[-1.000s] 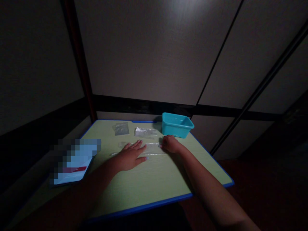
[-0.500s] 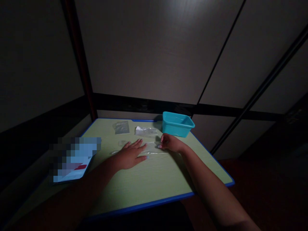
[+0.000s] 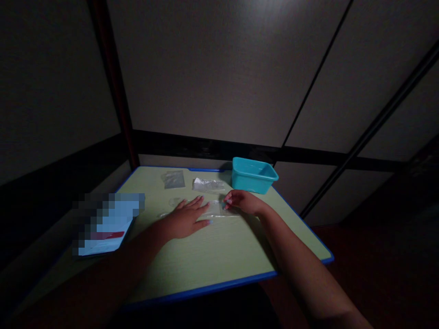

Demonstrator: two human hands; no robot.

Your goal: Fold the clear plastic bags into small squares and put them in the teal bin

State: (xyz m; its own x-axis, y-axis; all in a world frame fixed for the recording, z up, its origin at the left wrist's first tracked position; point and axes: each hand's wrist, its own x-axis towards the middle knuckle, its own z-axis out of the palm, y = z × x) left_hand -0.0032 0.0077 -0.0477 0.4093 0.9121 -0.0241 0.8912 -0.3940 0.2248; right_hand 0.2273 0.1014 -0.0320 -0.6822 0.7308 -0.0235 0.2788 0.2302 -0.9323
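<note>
A clear plastic bag [image 3: 215, 209] lies stretched out across the middle of the table. My left hand [image 3: 187, 220] rests on it palm down, fingers spread flat, covering its left part. Over the bag's right end, my right hand [image 3: 240, 202] is closed in a pinch, thumb and fingertips together. What sits between those fingertips is too small and dim to make out. Behind the hands lie a crumpled clear bag [image 3: 207, 184] and a flat greyish plastic packet [image 3: 174, 179].
A turquoise plastic basket [image 3: 255, 178] stands at the back right of the pale green table [image 3: 206, 256], which has a blue edge. On the left, a lit tablet-like screen [image 3: 109, 230] lies partly blurred. Cabinet panels [image 3: 212, 82] rise close behind the table.
My right hand's fingertips have shifted slightly left over the bag. My left hand stays flat in place. The whole view has tilted very slightly.
</note>
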